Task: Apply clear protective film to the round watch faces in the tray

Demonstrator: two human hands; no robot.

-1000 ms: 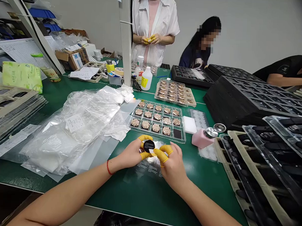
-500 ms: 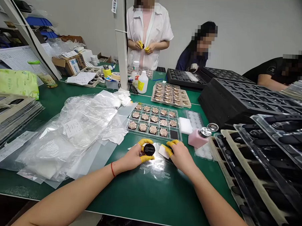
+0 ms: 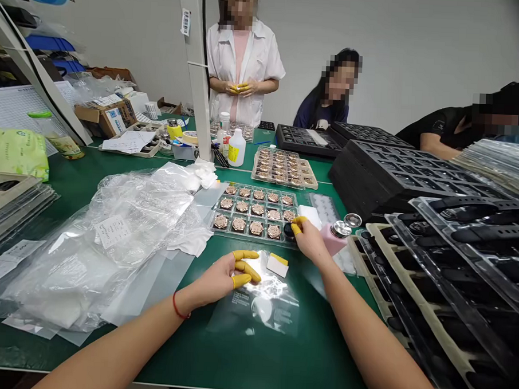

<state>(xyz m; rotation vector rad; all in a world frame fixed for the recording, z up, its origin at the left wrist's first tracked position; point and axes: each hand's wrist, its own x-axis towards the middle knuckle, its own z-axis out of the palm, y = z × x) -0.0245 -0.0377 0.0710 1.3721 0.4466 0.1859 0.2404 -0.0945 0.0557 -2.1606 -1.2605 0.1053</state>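
Our right hand (image 3: 308,238) pinches a black round disc (image 3: 288,229) by its edge at the front right compartment of a clear plastic tray (image 3: 245,237) of copper-coloured pieces (image 3: 257,209). Our left hand (image 3: 219,280), fingers parted and released, is near a white-and-yellow rectangular pad (image 3: 277,266).

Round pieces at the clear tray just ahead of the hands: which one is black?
The black piece at the near row's right end, by the fingertips of the right hand; the other pieces in that tray are copper-coloured.
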